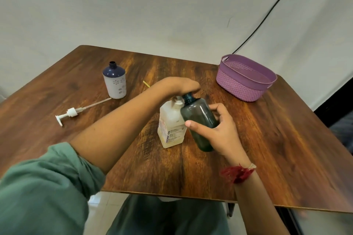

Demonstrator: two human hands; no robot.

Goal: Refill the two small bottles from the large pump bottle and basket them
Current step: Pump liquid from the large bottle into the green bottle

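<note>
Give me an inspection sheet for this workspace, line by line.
Surface: wooden table, no spill seen.
Job's things: large pump bottle upright at centre; dark bottle tilted, open neck at the pump spout; blue-and-white bottle upright, uncapped, far left; purple basket at the far right corner, nothing seen inside.
Clutter: loose pump head lying on its side; yellow strip.
Hands: left hand rests on the pump top, fingers hidden; right hand grips the dark bottle.
Cables: black cable running down the wall.
Surroundings: pale wall.
</note>
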